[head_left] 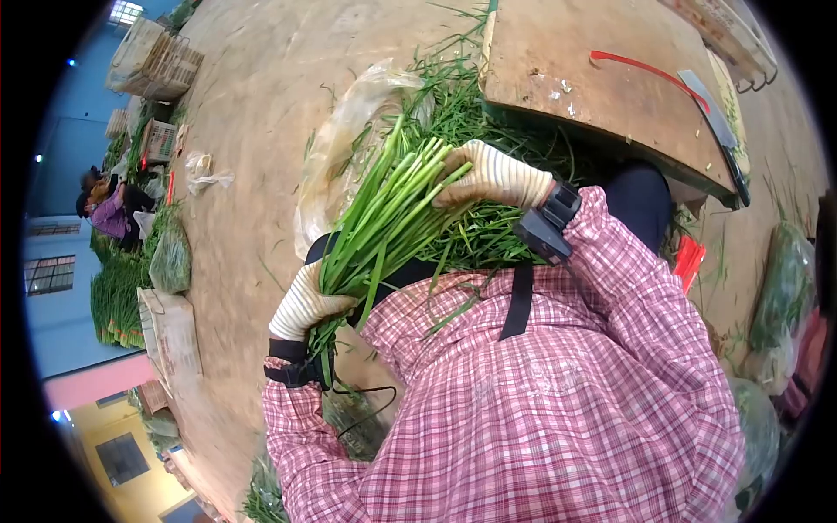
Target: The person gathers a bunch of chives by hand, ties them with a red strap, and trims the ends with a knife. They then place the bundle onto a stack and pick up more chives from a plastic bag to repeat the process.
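A bundle of long green stalks lies slantwise across my front, its pale cut ends toward the upper right. My left hand, in a striped knit glove, is wrapped round the leafy lower part. My right hand, gloved the same way, has its fingers closed at the pale ends. Loose green leaves are heaped under and behind my right hand. Beside the bundle, a crumpled clear plastic bag rests on the ground.
A wooden board at the upper right bears a knife and a red strip. Wrapped green bundles lie at the far right. Crates and seated people are at the left.
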Demonstrator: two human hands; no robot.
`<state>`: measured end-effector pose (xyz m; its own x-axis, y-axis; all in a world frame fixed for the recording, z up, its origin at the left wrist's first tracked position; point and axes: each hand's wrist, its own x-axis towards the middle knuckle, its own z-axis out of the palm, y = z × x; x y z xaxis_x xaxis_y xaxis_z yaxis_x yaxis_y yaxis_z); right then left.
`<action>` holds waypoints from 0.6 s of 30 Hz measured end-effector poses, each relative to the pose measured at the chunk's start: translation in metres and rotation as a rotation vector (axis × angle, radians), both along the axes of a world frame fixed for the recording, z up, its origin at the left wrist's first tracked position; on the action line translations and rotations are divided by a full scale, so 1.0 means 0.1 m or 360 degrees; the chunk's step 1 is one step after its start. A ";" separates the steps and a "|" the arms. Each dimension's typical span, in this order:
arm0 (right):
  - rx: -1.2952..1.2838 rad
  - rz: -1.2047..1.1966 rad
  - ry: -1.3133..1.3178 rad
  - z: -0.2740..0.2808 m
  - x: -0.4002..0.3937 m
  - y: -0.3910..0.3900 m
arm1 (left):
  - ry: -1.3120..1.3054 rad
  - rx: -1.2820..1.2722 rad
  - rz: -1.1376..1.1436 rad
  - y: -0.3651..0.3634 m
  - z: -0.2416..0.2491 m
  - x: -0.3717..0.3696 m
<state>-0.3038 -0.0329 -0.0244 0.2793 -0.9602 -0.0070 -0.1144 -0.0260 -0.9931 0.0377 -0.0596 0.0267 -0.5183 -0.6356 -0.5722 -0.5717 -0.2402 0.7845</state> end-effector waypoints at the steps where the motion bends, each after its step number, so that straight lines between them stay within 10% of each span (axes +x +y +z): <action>1: -0.0005 -0.0018 -0.0120 -0.01 0.00 0.04 | 0.0047 -0.0057 -0.0007 0.00 -0.04 0.01; 12: 0.0018 -0.0530 -0.0445 -0.23 -0.38 0.09 | -0.0156 -0.0160 0.0043 -0.01 0.13 0.09; 16: -0.0818 -0.0148 0.0446 0.13 -0.14 -0.13 | -0.0261 -0.0135 -0.0056 -0.06 0.21 -0.07; 18: 0.0183 0.0333 -0.0199 0.23 -0.16 -0.16 | -0.0143 -0.0248 -0.0110 -0.06 0.16 -0.09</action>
